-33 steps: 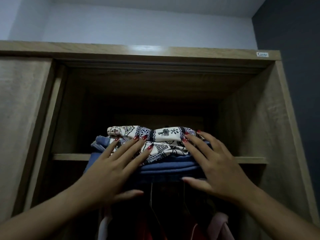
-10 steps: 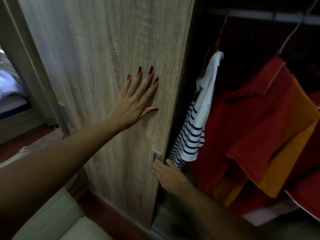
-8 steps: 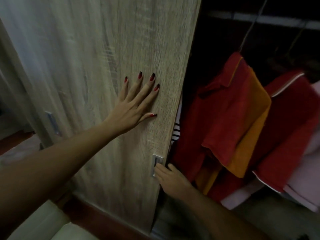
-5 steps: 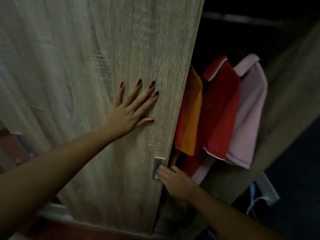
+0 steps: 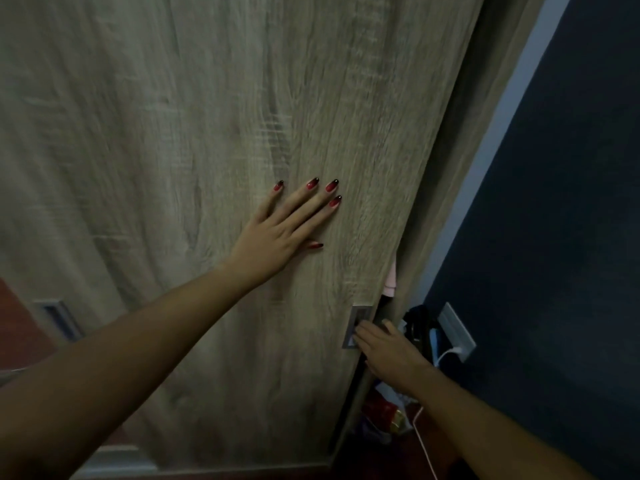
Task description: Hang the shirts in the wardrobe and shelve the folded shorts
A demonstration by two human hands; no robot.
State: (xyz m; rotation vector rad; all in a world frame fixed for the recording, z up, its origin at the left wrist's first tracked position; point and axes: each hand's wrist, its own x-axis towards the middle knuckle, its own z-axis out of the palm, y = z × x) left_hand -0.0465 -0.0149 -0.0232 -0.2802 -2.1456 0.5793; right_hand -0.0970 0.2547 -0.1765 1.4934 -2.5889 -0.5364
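Dim bedroom, pale wood-grain wardrobe door [image 5: 207, 133] almost closed.
Left hand [image 5: 277, 233] is pressed flat, fingers spread; right hand [image 5: 388, 348] is hooked in the recessed handle [image 5: 356, 323]; a pink shirt [image 5: 390, 282] sliver is seen in the gap.

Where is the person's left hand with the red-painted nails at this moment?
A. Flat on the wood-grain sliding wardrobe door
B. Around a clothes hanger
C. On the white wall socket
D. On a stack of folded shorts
A: the left hand lies with open, spread fingers flat on the wood-grain sliding wardrobe door, while the right hand is at the door's recessed metal handle.
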